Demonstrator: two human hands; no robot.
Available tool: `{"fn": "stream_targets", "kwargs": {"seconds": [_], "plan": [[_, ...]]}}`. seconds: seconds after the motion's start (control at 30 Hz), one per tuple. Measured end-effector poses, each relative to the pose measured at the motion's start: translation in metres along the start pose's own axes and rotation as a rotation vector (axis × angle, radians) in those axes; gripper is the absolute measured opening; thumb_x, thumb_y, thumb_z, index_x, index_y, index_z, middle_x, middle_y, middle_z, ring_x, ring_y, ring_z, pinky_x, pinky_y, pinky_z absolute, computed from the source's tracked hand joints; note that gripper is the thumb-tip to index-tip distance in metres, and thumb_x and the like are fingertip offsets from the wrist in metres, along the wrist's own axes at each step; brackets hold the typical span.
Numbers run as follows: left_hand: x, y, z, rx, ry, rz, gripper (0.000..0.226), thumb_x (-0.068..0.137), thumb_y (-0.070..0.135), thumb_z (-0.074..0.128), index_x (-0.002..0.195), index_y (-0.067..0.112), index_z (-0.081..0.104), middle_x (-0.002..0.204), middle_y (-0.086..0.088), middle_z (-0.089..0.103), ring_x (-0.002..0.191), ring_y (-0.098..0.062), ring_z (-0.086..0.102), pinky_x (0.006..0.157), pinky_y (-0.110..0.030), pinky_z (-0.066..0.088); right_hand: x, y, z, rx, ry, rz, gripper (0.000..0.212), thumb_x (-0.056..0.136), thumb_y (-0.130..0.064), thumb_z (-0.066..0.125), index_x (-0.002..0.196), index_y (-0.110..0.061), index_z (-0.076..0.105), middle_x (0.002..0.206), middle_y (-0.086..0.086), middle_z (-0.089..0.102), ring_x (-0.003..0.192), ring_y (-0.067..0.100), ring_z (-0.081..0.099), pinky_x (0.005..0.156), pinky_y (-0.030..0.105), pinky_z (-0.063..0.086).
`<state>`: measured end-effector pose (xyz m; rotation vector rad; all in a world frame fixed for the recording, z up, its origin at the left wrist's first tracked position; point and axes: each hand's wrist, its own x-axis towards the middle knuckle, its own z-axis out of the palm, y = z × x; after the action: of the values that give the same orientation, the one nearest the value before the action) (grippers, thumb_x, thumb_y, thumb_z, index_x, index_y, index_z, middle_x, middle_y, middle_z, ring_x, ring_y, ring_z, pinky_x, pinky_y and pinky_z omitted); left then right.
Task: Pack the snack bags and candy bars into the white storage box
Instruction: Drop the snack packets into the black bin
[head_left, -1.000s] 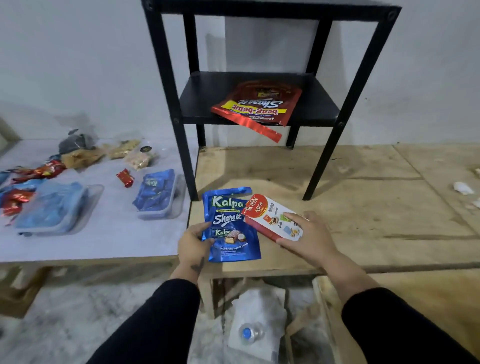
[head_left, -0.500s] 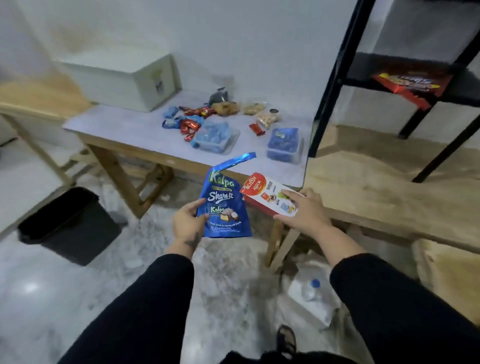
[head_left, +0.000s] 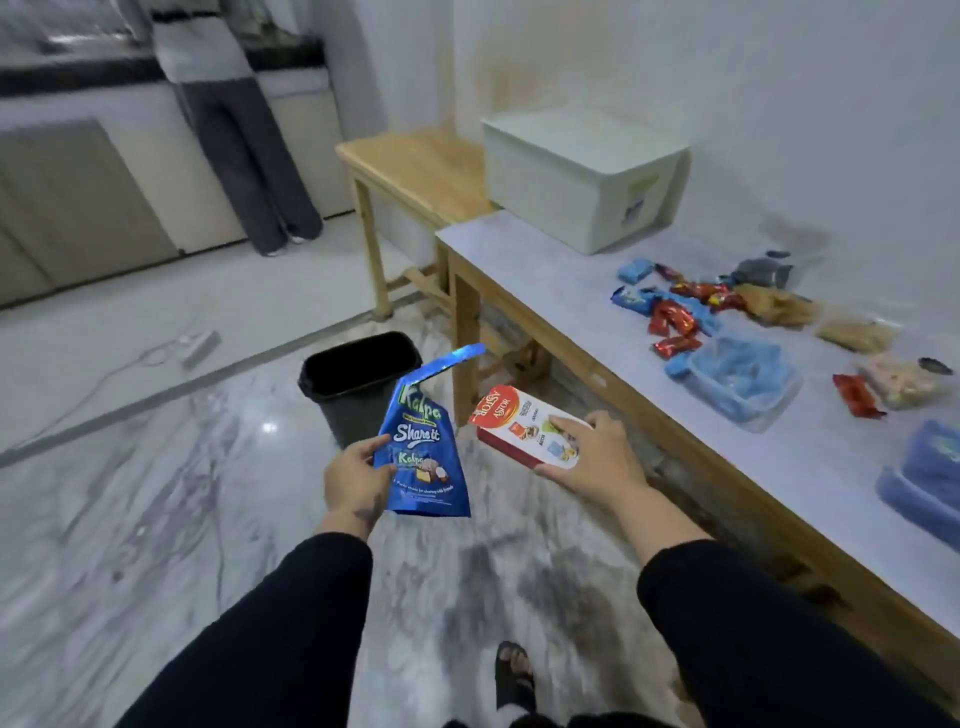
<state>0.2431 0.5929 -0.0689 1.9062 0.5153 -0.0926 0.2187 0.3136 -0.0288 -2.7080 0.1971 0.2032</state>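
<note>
In the head view, the left hand (head_left: 358, 475) pinches the blue Kalpa pouch (head_left: 423, 449) by its left edge, thumb on the printed face, just left of the frame's centre. The pouch looks like thin, glossy foil: light, soft and probably slippery, with its torn top strip flopping up and to the right, so a pinch at the firmer side seam seems the safest hold. The right hand (head_left: 592, 457) grips the red-and-white Astor box (head_left: 524, 428) at its near end, fingers laid over the top, just right of centre. The box appears to be stiff, light card that should take a firm grip across its width. Both packets hang over the marble floor, apart from each other. The white storage box (head_left: 582, 179) stands on the table (head_left: 571, 291) in the upper right, well apart from both hands, beyond the loose sweets (head_left: 675, 317).
</note>
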Motion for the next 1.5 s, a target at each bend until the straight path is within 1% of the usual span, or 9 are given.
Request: {"fn": "stream_targets", "kwargs": {"seconds": [0.23,0.43,0.6,0.73,0.87,0.9,1.0,1.3,1.5], "plan": [[0.096,0.02,-0.033,0.264,0.193,-0.007,0.043,0.08,-0.001,0.059,0.12,0.015,0.065,0.118,-0.012,0.066,0.101,-0.032,0.063,0.087,-0.039,0.053,0.151,-0.068,0.003,-0.025,-0.113,-0.168,0.075,0.073,-0.059,0.068,0.139,-0.035,0.041,0.128,0.004,0.039,0.122,0.022,0.035,0.097,0.039,0.046],[0.192,0.035,-0.059,0.504,0.223,0.009,0.045,0.076,0.0,0.06,0.118,0.016,0.065,0.119,-0.007,0.064,0.106,-0.029,0.06,0.083,-0.031,0.046,0.261,-0.128,0.024,-0.101,-0.204,-0.246,0.075,0.073,-0.06,0.067,0.139,-0.034,0.042,0.128,0.005,0.041,0.122,0.023,0.035,0.095,0.036,0.043],[0.312,0.047,-0.072,0.488,0.2,0.017,0.037,0.081,0.005,0.054,0.115,0.016,0.066,0.118,-0.006,0.064,0.102,-0.027,0.062,0.085,-0.032,0.051,0.359,-0.183,0.054,-0.103,-0.245,-0.224,0.077,0.072,-0.059,0.069,0.139,-0.034,0.041,0.131,0.005,0.04,0.124,0.023,0.035,0.098,0.038,0.042],[0.408,0.055,-0.078,0.555,0.103,0.031,0.039,0.081,0.006,0.054,0.115,0.019,0.066,0.12,-0.003,0.063,0.103,-0.025,0.062,0.081,-0.03,0.049,0.433,-0.223,0.085,-0.142,-0.29,-0.145,0.073,0.075,-0.059,0.065,0.138,-0.033,0.043,0.134,0.008,0.04,0.125,0.027,0.034,0.101,0.039,0.04],[0.491,0.049,-0.076,0.6,-0.023,0.003,0.035,0.084,0.005,0.049,0.108,0.025,0.065,0.114,0.001,0.065,0.079,-0.01,0.058,0.067,-0.017,0.043,0.498,-0.255,0.129,-0.196,-0.39,-0.113,0.072,0.075,-0.06,0.064,0.139,-0.033,0.043,0.132,0.009,0.04,0.127,0.027,0.032,0.103,0.038,0.038],[0.51,0.044,-0.072,0.641,-0.056,0.006,0.037,0.085,0.005,0.048,0.111,0.024,0.065,0.117,0.001,0.064,0.084,-0.011,0.056,0.066,-0.017,0.041,0.513,-0.26,0.144,-0.217,-0.405,-0.118,0.071,0.076,-0.06,0.063,0.138,-0.033,0.044,0.13,0.01,0.04,0.126,0.027,0.033,0.102,0.037,0.038],[0.568,0.019,-0.053,0.816,-0.174,0.038,0.045,0.079,0.002,0.056,0.12,0.02,0.064,0.129,0.004,0.057,0.115,-0.02,0.051,0.081,-0.032,0.05,0.557,-0.267,0.196,-0.265,-0.458,-0.105,0.068,0.077,-0.062,0.06,0.137,-0.033,0.045,0.131,0.01,0.04,0.126,0.03,0.034,0.103,0.038,0.035],[0.716,-0.091,0.033,1.018,-0.5,0.032,0.053,0.079,0.0,0.061,0.127,0.022,0.06,0.14,0.005,0.049,0.129,-0.022,0.039,0.096,-0.041,0.048,0.663,-0.246,0.357,-0.376,-0.618,-0.084,0.066,0.079,-0.065,0.057,0.136,-0.033,0.048,0.134,0.01,0.04,0.127,0.031,0.032,0.101,0.039,0.038],[0.722,-0.124,0.049,1.051,-0.508,0.097,0.04,0.093,0.019,0.051,0.131,0.03,0.054,0.153,0.006,0.035,0.145,-0.018,0.02,0.116,-0.038,0.019,0.673,-0.237,0.387,-0.392,-0.795,-0.074,0.069,0.083,-0.064,0.053,0.143,-0.032,0.039,0.155,0.006,0.025,0.144,0.03,0.017,0.107,0.043,0.037]]}}
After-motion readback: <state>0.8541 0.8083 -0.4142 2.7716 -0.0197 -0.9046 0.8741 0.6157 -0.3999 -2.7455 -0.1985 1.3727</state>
